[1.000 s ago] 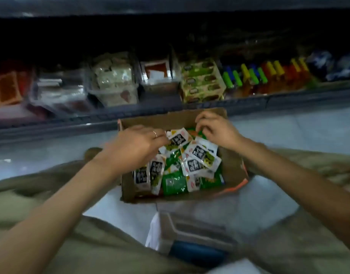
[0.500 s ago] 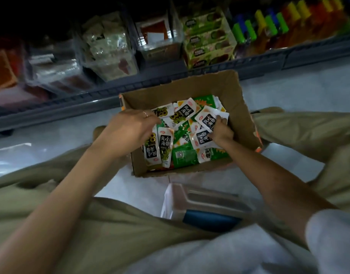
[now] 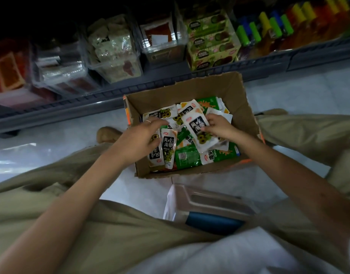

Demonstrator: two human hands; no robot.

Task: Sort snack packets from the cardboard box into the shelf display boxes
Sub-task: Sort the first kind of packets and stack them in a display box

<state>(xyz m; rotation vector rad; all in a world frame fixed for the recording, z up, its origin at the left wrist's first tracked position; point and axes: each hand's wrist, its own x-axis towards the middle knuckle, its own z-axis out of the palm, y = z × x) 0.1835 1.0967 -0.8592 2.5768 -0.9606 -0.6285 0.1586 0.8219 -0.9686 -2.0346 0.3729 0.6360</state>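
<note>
White snack packet [image 3: 198, 128] sits pinched in the right hand's [image 3: 221, 129] fingers [image 3: 209, 117].

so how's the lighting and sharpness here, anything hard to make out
Head view: dim overall, and the back of the shelf falls to near black. The packets in the cardboard box are lit well enough to show their print. There is soft glare on the floor at left. The display boxes look slightly blurred, and the wide lens bows the shelf edge.

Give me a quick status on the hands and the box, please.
Left hand grips two packets in box. Right hand pinches white packet. Nothing blocking shelf.
</note>
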